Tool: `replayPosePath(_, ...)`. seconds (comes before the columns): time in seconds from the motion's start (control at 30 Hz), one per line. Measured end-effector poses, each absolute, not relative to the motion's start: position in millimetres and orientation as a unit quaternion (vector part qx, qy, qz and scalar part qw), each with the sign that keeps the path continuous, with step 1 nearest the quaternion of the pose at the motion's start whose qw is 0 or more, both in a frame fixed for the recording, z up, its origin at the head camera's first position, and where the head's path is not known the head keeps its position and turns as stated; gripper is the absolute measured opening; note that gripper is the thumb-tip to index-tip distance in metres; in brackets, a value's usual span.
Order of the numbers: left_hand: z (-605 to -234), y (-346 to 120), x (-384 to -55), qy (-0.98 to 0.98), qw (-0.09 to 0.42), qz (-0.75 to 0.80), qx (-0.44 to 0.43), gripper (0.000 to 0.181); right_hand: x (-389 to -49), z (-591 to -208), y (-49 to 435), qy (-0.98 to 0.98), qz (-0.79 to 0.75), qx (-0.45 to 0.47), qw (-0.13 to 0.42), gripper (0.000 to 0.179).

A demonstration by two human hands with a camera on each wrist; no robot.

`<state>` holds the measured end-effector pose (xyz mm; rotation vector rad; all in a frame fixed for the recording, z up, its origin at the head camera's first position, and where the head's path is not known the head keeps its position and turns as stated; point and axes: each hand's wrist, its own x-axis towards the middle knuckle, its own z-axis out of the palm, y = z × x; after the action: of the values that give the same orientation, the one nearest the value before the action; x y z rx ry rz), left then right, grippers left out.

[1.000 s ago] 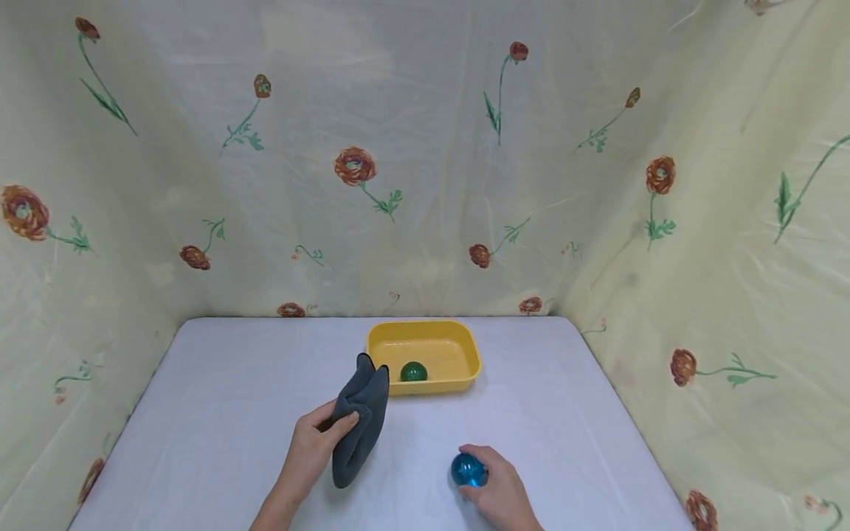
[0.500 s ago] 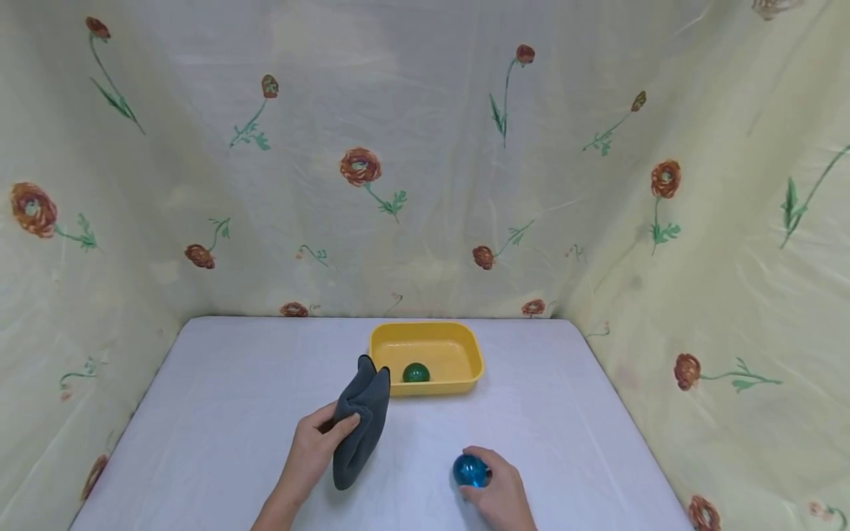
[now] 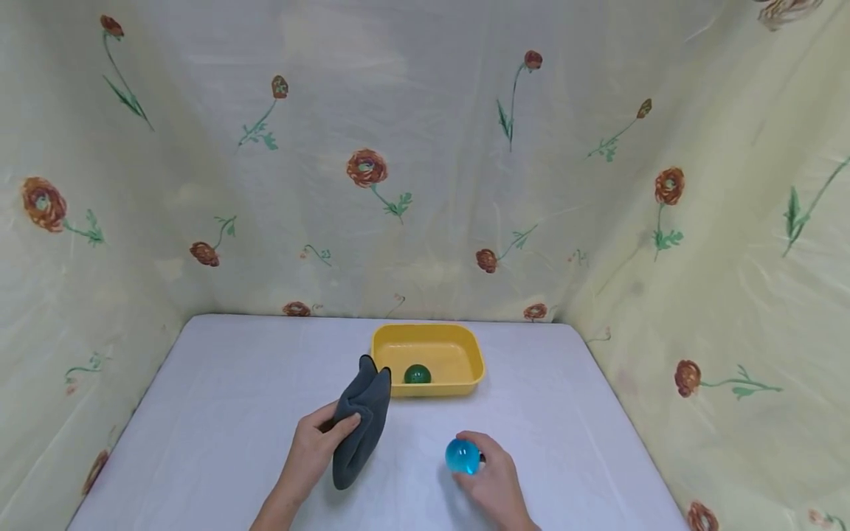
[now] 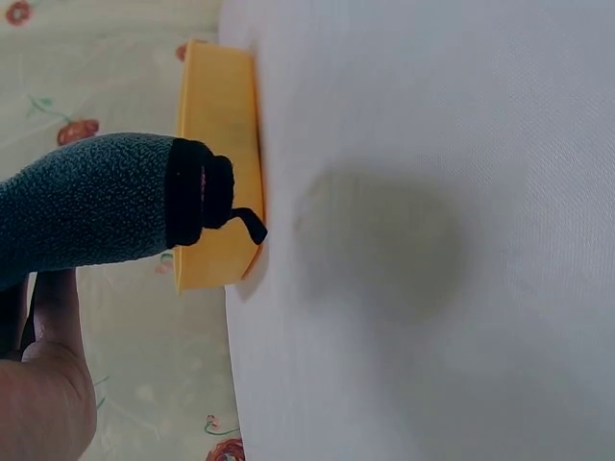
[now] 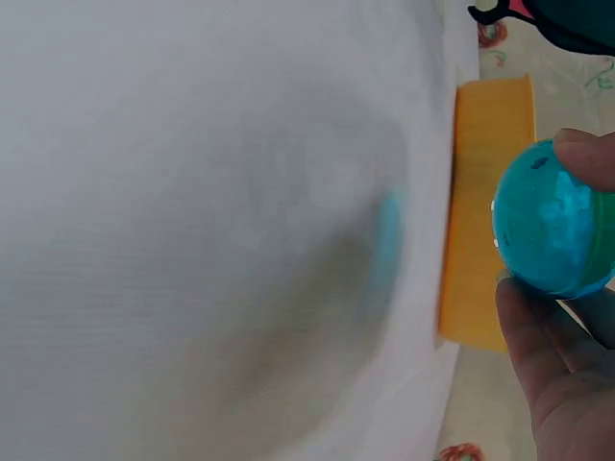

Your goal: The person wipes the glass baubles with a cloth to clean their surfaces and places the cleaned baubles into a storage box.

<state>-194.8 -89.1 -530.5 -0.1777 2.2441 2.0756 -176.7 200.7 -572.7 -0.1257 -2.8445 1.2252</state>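
My left hand [image 3: 312, 446] pinches a folded dark grey cloth [image 3: 361, 428], thumb on its near side. In the left wrist view the cloth [image 4: 91, 202] looks fuzzy, with black edging and a small black loop at one end. On the right, my right hand [image 3: 493, 476] holds a translucent blue ball [image 3: 462, 456] between thumb and fingers. Its bluish shadow falls on the white surface below, and the right wrist view shows the ball [image 5: 543, 226] raised over that surface. A yellow tray [image 3: 458, 389] lies beyond both hands, a green ball [image 3: 417, 375] inside it near the front wall.
A white-covered table [image 3: 246, 383] lies under everything. Flower-printed curtains [image 3: 432, 206] hang behind it and along both sides. The cloth's upper tip overlaps the tray's left front corner in the head view.
The blue ball has risen off the table in my right hand and shifted slightly left and away from me. My left hand and the cloth stay nearly still. The head view has tilted a little.
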Motion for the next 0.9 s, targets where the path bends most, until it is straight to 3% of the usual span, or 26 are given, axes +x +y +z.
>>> replayPosePath(0.23, -529, -90, -194, 0.731, 0.043, 0.678, -0.06, 0.046, -181, -560, 196, -0.908, 0.412, -0.005, 0.08, 0.054)
replayPosePath(0.6, -521, -86, -195, 0.734, 0.035, 0.677, -0.047, 0.044, -196, -523, 175, -0.881, 0.454, 0.054, 0.124, 0.058)
replayPosePath(0.9, -511, -88, -193, 0.728, 0.028, 0.684, -0.036, 0.039, -203, -496, 151, -0.858, 0.465, 0.165, 0.146, 0.059)
